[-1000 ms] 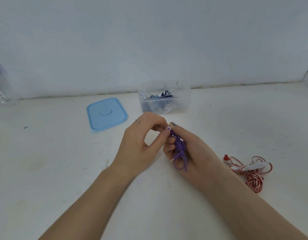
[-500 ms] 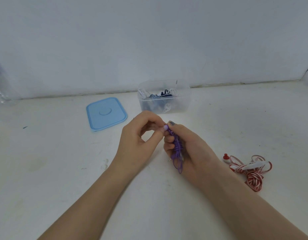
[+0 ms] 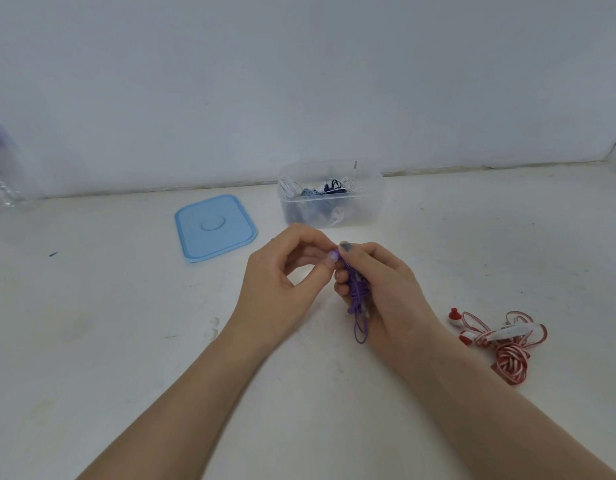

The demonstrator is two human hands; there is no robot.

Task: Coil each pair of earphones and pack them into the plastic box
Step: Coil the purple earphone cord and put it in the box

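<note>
Both hands at frame centre: right hand point(image 3: 386, 289) grips the purple earphones point(image 3: 359, 299) bundle so left hand point(image 3: 285, 282) can pinch its loose end.

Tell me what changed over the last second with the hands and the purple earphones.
Little changed. The right hand closed tighter round the purple earphones, so the bundle looks narrower; a loop hangs below it. The left hand kept pinching the cord end at the top. The red-and-white earphones, the plastic box and the blue lid stayed where they were.
</note>
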